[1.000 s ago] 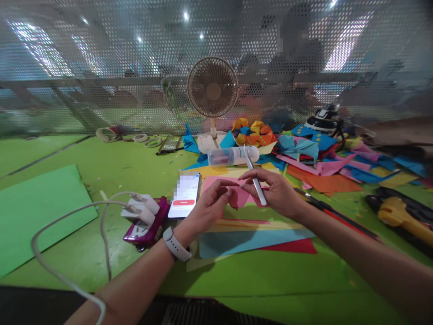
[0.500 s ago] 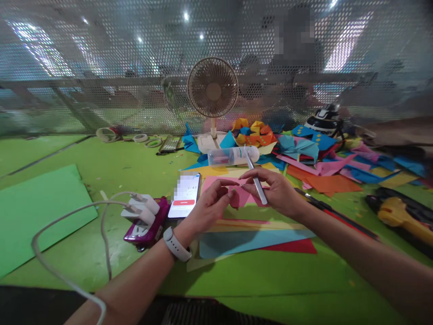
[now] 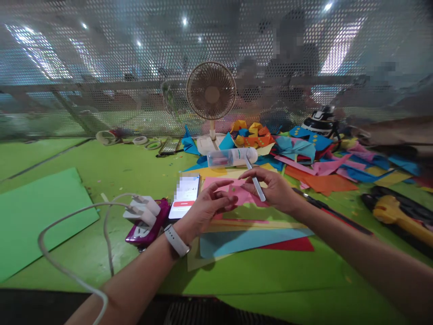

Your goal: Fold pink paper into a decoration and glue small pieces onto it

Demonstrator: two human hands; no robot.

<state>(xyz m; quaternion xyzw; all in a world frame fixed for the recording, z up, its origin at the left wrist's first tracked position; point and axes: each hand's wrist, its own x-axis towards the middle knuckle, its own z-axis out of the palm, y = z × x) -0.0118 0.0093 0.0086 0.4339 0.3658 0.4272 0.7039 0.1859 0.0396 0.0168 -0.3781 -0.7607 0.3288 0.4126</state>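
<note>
In the head view my right hand [image 3: 272,188] is closed, with silver tweezers [image 3: 257,186] held across the fingers and their tip pointing away from me. Its thumb and forefinger are at a small pink paper piece [image 3: 239,194], which has a tiny green spot near its left side. My left hand [image 3: 211,203], with a white band on the wrist, is just left of that piece, its fingers parted. Whether a left fingertip touches the paper I cannot make out. Beneath both hands lie more pink paper and a stack of coloured sheets, a blue sheet [image 3: 243,241] among them.
A phone [image 3: 184,196] and a purple power strip with white chargers [image 3: 145,212] are at left, a cable looping forward. Behind are a clear bottle [image 3: 219,158], a fan [image 3: 212,95] and folded papers [image 3: 297,146]. A yellow-handled tool [image 3: 392,212] lies at right.
My left thumb and fingers have come apart from their near-pinch beside the pink paper piece, and its green spot shows more openly. My right hand keeps the tweezers, almost in the same place.
</note>
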